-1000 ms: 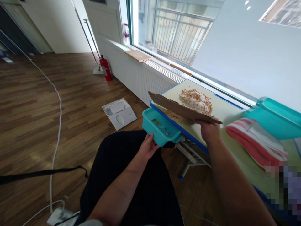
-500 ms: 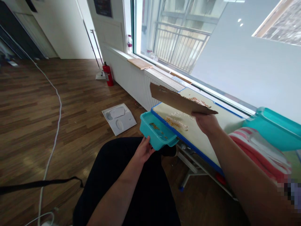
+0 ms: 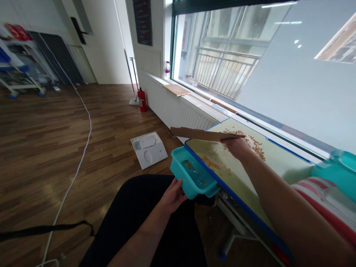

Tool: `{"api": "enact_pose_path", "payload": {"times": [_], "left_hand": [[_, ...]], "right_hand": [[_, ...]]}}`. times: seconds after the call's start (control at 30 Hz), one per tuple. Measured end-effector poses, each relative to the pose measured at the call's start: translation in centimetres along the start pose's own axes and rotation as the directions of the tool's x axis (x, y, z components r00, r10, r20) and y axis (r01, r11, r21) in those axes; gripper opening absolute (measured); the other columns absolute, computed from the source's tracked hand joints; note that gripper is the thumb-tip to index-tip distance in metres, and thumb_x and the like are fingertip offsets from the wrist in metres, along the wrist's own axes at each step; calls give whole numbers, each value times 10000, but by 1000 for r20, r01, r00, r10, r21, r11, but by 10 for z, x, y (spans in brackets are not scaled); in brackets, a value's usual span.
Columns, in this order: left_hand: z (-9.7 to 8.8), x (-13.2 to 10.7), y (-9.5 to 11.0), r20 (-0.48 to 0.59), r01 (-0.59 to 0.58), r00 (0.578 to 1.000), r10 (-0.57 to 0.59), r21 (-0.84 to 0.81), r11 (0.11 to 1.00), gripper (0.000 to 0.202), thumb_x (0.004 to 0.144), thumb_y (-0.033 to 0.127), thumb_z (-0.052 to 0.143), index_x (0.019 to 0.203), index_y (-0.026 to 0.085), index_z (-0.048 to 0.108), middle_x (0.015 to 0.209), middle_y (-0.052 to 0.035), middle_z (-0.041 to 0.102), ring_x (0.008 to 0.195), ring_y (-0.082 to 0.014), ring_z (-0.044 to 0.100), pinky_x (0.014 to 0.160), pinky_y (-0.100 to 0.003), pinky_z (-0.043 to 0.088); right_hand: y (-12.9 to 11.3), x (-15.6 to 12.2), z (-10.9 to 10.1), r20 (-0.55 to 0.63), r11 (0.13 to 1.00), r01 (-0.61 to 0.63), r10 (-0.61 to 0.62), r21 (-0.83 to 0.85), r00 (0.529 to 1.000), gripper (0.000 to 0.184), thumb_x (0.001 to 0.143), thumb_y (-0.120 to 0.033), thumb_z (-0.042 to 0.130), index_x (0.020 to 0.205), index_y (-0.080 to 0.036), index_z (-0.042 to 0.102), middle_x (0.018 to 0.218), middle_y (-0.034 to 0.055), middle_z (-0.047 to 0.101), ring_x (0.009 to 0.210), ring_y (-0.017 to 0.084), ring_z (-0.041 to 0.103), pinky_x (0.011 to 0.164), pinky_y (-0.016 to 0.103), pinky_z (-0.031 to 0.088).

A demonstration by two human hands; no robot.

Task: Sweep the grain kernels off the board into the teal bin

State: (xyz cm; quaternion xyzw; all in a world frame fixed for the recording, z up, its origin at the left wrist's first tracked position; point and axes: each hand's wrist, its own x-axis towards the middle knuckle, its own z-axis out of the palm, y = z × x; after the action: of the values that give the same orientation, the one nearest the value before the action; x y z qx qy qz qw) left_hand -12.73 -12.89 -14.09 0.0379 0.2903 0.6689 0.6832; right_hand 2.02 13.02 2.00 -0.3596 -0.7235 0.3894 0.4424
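Observation:
My left hand point(image 3: 172, 195) grips the near end of a teal plastic tray point(image 3: 191, 175), held against the blue edge of a small table point(image 3: 280, 163). A few brown grains lie in the tray. My right hand point(image 3: 236, 146) holds a flat piece of brown cardboard point(image 3: 204, 134) raised nearly level above the tabletop. A small heap of grains point(image 3: 211, 163) sits near the table edge under the cardboard, and a larger scatter of grains point(image 3: 254, 142) lies farther back.
A red-and-white striped cloth point(image 3: 330, 202) and a teal box point(image 3: 338, 174) lie at the right end of the table. On the wooden floor are a white moulded package point(image 3: 149, 149), a white cable point(image 3: 80, 152) and a red fire extinguisher point(image 3: 142, 100) by the radiator.
My right hand has lifted the cardboard off the table from a steep tilt to nearly level. The small heap near the edge is now uncovered. My head has turned upward.

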Motion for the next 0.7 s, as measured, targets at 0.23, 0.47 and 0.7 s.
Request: {"api": "enact_pose_path", "payload": {"times": [0.23,0.47,0.7], "left_hand": [[-1,0,-5,-18,-20,1000,21,6,1000,340,856,351,716,1159,258,592,1154,-57,709,960,-214,712,927,-441,571],[4,-6,-2,-24,-39,999,40,43,998,420,848,363,728,1221,254,568,1232,-70,674,1021,-219,690,902,-417,584],[10,-13,-17,-71,-49,996,51,32,998,434,822,373,754,1192,249,564,1123,-55,695,919,-196,698,893,-417,586]], "right_hand": [[5,-3,-18,114,997,-48,41,65,993,89,498,-197,715,558,-211,652,651,18,674,743,213,611,796,389,518],[7,-5,-27,185,987,-93,67,134,980,118,503,-200,737,605,-195,677,651,11,663,694,184,600,732,351,517],[9,-5,-36,271,985,-113,74,132,960,94,564,-193,736,615,-187,657,696,49,689,712,192,623,707,344,507]]}}
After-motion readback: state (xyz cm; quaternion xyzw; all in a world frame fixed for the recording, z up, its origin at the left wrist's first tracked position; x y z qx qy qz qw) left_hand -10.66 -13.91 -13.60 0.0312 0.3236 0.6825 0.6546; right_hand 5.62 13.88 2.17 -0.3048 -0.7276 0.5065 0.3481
